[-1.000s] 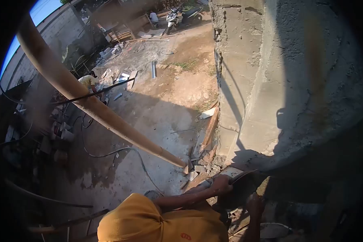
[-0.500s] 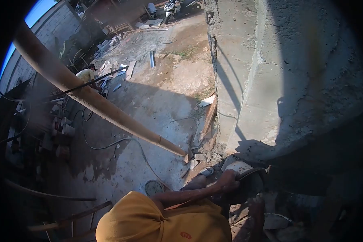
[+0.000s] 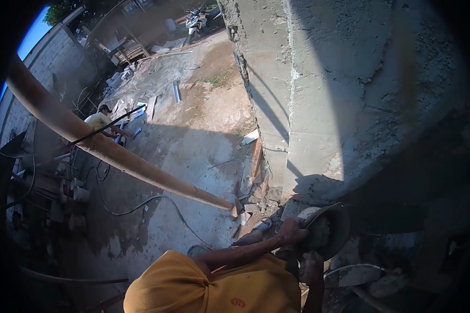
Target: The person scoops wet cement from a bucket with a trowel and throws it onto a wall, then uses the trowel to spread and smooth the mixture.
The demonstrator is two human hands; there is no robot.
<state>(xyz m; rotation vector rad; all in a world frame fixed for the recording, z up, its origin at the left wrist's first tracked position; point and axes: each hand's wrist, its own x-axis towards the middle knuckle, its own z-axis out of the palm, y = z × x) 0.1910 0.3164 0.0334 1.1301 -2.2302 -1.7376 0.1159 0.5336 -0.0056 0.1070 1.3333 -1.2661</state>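
A dark bucket [image 3: 342,229] is tilted so that its round mouth faces me, with a grey wet mix [image 3: 321,233] inside. My left hand [image 3: 292,232] is closed on the bucket's rim at the left side. At the bucket's lower edge, my right hand [image 3: 312,265] is closed against the rim, in shadow, its fingers only partly distinct. Behind the bucket's upper left edge shows a pale rounded object [image 3: 308,211], partly hidden. My yellow shirt [image 3: 193,287] fills the bottom of the view.
A rough plastered wall [image 3: 318,104] rises ahead on the right. A long slanting pole [image 3: 141,164] crosses the left and ends near rubble [image 3: 256,206]. A hose [image 3: 136,211] lies on the concrete ground. A co-worker [image 3: 99,121] bends over at far left; a motorcycle [image 3: 194,22] stands behind.
The bucket has turned, so its mouth and the mix inside now show. My right hand has shifted left and my left hand slightly left. The view has swung a little right.
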